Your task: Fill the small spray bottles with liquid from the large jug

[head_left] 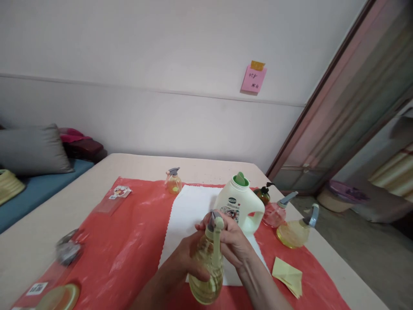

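A clear yellowish spray bottle [206, 282] stands upright between my hands, its trigger head at the top. My left hand [187, 260] wraps round the bottle's body from the left. At the top, my right hand [234, 239] closes round the spray head; some of its fingers are hidden behind the bottle. Just beyond my hands is a large pale green jug [243, 202] with a handle, a printed label and a darker green piece in its mouth. Under the jug and my hands lies a white cloth [183, 215] with a scalloped edge.
A red plastic sheet [138, 228] covers much of the table [97, 185]. At right are a brown pump bottle [263, 196], a pink spray bottle [274, 215], a yellow one [293, 234] and a folded yellow cloth [287, 275]. A small amber spray bottle [174, 183] stands behind.
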`<control>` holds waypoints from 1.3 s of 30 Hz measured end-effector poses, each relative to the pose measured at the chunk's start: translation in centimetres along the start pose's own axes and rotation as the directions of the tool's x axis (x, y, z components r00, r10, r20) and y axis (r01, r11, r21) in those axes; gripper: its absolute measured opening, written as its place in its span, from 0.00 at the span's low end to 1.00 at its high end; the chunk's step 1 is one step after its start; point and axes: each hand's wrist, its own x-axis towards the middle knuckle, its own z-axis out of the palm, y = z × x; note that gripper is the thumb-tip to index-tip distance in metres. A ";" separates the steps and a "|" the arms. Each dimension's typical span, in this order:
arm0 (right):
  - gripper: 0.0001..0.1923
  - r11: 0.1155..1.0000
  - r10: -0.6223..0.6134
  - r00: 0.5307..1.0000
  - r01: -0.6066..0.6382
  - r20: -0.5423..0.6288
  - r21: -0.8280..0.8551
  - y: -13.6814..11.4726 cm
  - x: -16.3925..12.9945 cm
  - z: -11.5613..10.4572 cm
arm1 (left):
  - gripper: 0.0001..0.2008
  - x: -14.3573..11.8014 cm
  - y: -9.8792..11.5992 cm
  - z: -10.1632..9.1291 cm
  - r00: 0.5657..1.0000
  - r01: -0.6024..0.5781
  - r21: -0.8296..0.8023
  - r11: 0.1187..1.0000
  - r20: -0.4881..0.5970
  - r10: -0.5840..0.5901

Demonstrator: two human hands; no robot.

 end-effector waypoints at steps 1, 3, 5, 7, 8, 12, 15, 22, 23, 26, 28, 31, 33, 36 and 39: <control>0.25 1.000 0.011 1.000 -0.011 0.005 -0.012 -0.2 -0.1 0.0 | 0.37 0.1 -0.1 -0.2 1.000 -0.005 0.017 1.000 -0.011 0.005; 0.25 0.999 0.024 1.000 -0.023 0.011 -0.040 -0.6 -0.1 -0.1 | 0.37 0.2 -0.3 -0.6 0.999 -0.014 0.054 0.998 -0.032 0.015; 0.25 0.997 0.024 1.000 -0.022 0.016 -0.068 -0.9 0.0 -0.1 | 0.37 0.4 -0.6 -1.0 0.998 -0.016 0.084 0.996 -0.067 0.021; 0.26 0.996 0.008 1.000 -0.007 0.012 -0.087 -0.9 0.1 0.1 | 0.37 0.6 -0.9 -1.2 0.992 -0.013 0.118 0.993 -0.120 0.027; 0.27 0.996 -0.005 1.000 0.005 0.002 -0.093 -0.8 0.3 0.3 | 0.36 0.7 -1.1 -1.3 0.988 -0.011 0.147 0.989 -0.152 0.034; 0.27 0.992 -0.078 0.993 0.068 -0.091 -0.106 0.2 0.8 1.4 | 0.34 0.9 -1.4 -1.2 0.946 -0.030 0.296 0.955 -0.301 0.123; 0.23 0.988 -0.112 0.985 0.096 -0.134 -0.119 0.8 0.8 1.9 | 0.35 0.8 -1.2 -1.0 0.923 -0.037 0.334 0.942 -0.350 0.160; 0.24 0.989 -0.037 0.999 0.035 -0.014 -0.146 -0.1 0.0 0.9 | 0.42 0.8 -1.4 -1.7 0.970 -0.042 0.225 0.973 -0.224 0.093; 0.24 0.989 -0.029 1.000 0.028 -0.002 -0.147 -0.2 -0.1 0.7 | 0.43 0.9 -1.5 -1.8 0.972 -0.057 0.212 0.976 -0.213 0.103; 0.27 0.986 -0.031 0.999 0.033 0.014 -0.163 -0.1 0.1 0.4 | 0.43 0.8 -1.5 -2.1 0.975 -0.064 0.235 0.970 -0.192 0.111; 0.28 0.983 -0.050 0.999 0.049 -0.002 -0.179 0.4 0.3 0.6 | 0.42 0.7 -1.3 -2.1 0.972 -0.026 0.297 0.955 -0.215 0.094; 0.23 0.978 -0.104 0.991 0.087 -0.082 -0.189 1.3 0.6 1.5 | 0.41 0.5 -1.1 -1.8 0.934 0.017 0.395 0.919 -0.335 0.127; 0.22 0.975 -0.134 0.983 0.108 -0.129 -0.192 1.4 0.6 2.1 | 0.38 0.3 -0.8 -1.5 0.894 0.018 0.455 0.890 -0.406 0.189; 0.28 0.976 -0.119 0.989 0.100 -0.091 -0.194 0.5 0.4 2.3 | 0.34 0.0 -0.4 -1.2 0.874 0.009 0.488 0.873 -0.427 0.230; 0.34 0.982 -0.049 0.999 0.052 0.023 -0.184 -0.8 0.0 2.2 | 0.36 -0.2 -0.2 -1.6 0.895 -0.029 0.447 0.894 -0.386 0.222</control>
